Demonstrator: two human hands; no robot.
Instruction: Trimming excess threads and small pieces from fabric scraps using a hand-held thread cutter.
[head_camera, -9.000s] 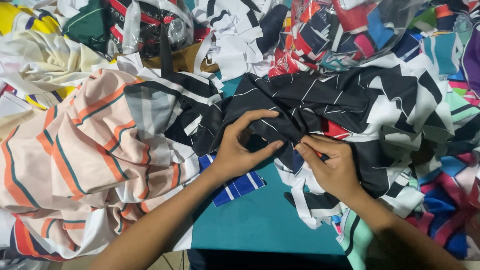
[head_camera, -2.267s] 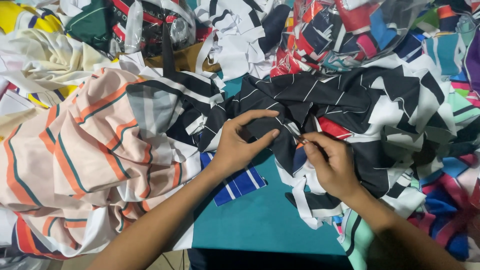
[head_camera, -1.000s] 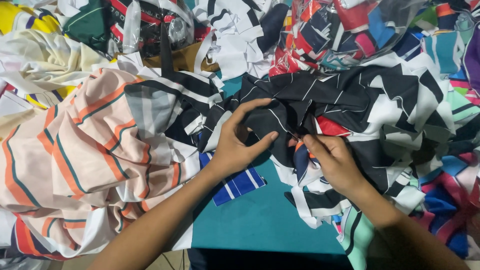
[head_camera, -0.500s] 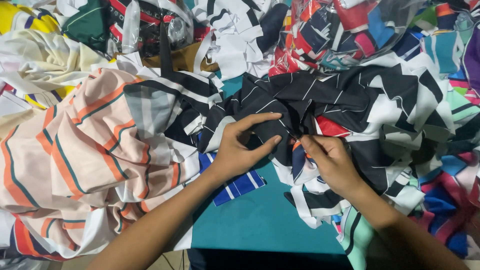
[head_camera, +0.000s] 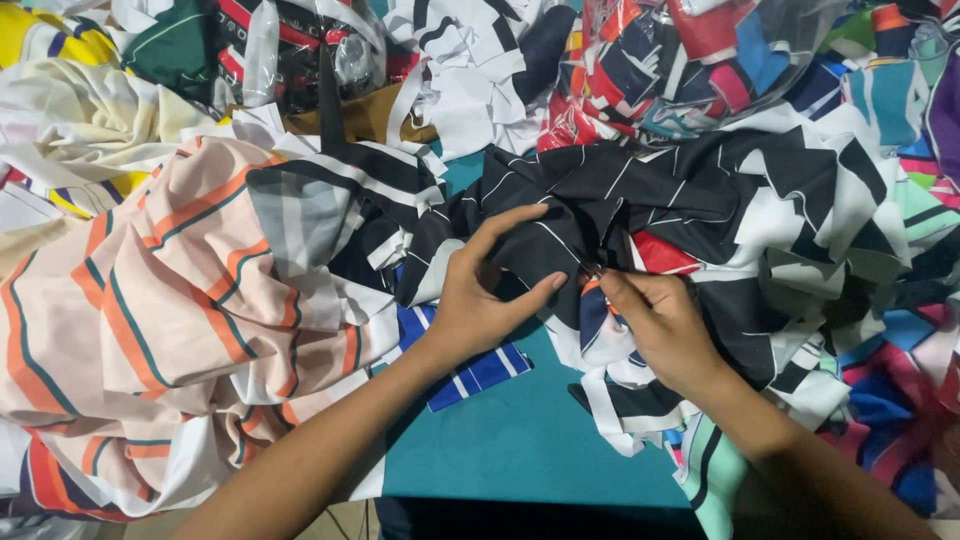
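Two hands work one spot: our left hand (head_camera: 480, 305) presses the black-and-white striped cloth (head_camera: 640, 215) flat near the desk's (head_camera: 520, 440) middle, fingers spread, while our right hand (head_camera: 655, 320) pinches its fold, fingers narrow on something tiny we cannot identify. The peach striped fabric (head_camera: 180, 320) sits toward the left edge. How much handling remains, we cannot tell.

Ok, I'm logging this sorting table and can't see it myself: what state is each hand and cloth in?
left hand: spread flat, pressing on the black striped fabric.
right hand: fingertips pinched on that fabric's fold.
black striped fabric: crumpled, bunched between both hands.
peach striped cloth: heaped, rumpled.
blue striped scrap: flat on the teal table.
clear plastic bag: stuffed with scraps.
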